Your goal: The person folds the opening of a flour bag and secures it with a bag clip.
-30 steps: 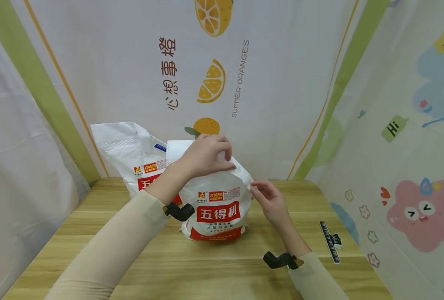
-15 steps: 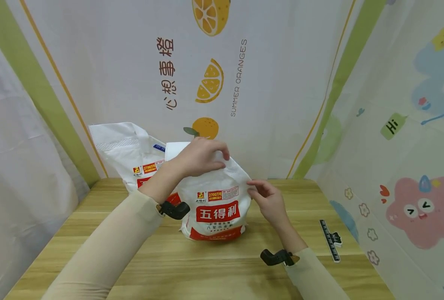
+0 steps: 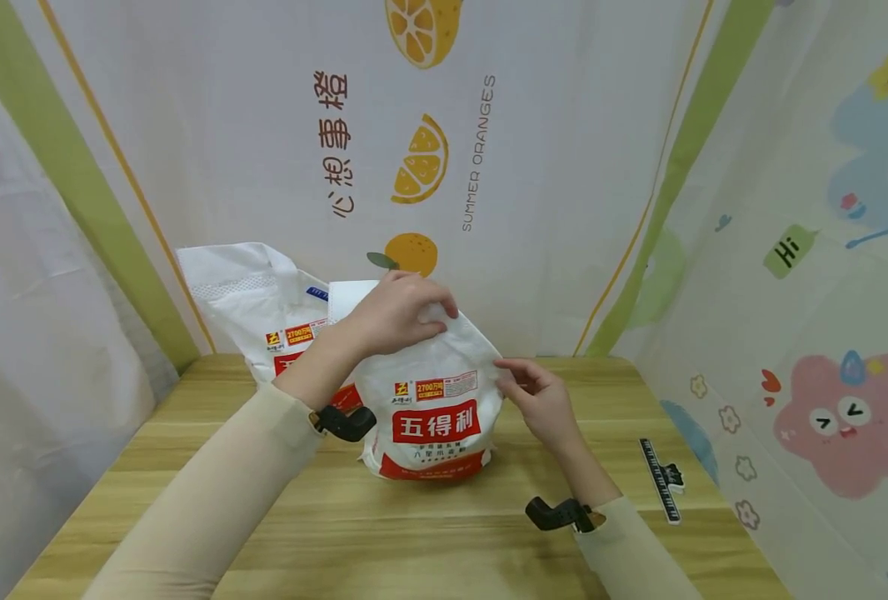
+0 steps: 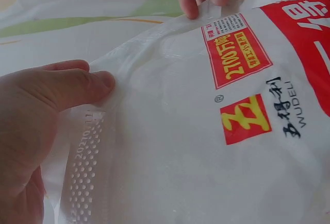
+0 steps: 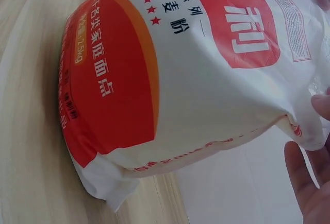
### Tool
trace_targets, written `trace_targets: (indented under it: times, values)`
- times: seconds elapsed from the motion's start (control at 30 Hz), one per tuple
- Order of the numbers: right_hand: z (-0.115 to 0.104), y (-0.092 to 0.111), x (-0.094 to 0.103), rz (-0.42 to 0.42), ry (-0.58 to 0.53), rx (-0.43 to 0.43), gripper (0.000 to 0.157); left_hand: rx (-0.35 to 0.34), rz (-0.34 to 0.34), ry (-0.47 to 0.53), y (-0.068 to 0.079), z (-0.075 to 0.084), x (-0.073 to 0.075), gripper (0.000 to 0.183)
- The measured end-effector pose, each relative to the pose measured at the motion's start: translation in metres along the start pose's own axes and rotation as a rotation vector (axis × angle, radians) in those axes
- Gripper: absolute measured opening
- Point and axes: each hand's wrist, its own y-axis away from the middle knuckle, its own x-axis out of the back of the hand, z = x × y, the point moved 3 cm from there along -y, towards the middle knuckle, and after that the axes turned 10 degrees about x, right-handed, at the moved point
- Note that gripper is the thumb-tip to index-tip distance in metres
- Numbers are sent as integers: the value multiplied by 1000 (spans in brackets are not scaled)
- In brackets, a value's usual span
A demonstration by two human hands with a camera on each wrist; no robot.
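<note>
Smooth, plastic-looking front bag (image 3: pixel 435 402), wood-grained table (image 3: pixel 384 533)

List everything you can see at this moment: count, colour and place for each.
front bag: 1, white with red print, standing mid-table
rear bag: 1, white with red print, behind and left of the front bag
clip: 1, black and white, on the table's right side
table: 1, wood-toned, under the front bag
back curtain: 1, white, green and orange, behind the table
left cloth: 1, whitish, left
right cloth: 1, white with cartoons, right
wrist devices: 2, black, one per wrist
sleeves: 2, cream, both arms
left hand: 1, bare, gripping the front bag's top
right hand: 1, bare, pinching its right upper edge
</note>
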Motion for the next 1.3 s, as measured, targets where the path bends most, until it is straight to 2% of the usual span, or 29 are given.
trace_targets:
  times: [0.2, 0.47, 0.7, 0.83, 0.97, 1.07, 1.17, 1.3]
  values:
    - [-3, -1, 0, -23, 16, -7, 31, 0, -8, -5, -1, 0, 1, 12]
    - [0, 2, 2, -19, -15, -51, 32, -32, 45, -40, 0, -1, -2, 14]
    - [1, 1, 2, -44, -26, -14, 31, 43, 18, -15, -2, -2, -3, 16]
    - [2, 1, 1, -26, -21, -10, 30, 78, 8, -18, -4, 1, -5, 27]
    - [2, -1, 0, 1, -30, -9, 37, 115, 23, -49, -6, 6, -8, 37]
    - [2, -2, 0, 19, -36, -3, 38, 127, 35, -44, -7, 7, -11, 32]
    - [3, -3, 0, 38, -30, -2, 33, 133, 51, 2, -7, 5, -13, 21]
    - [2, -7, 1, 62, -20, -10, 30, 152, 73, 59, -7, 0, -13, 18]
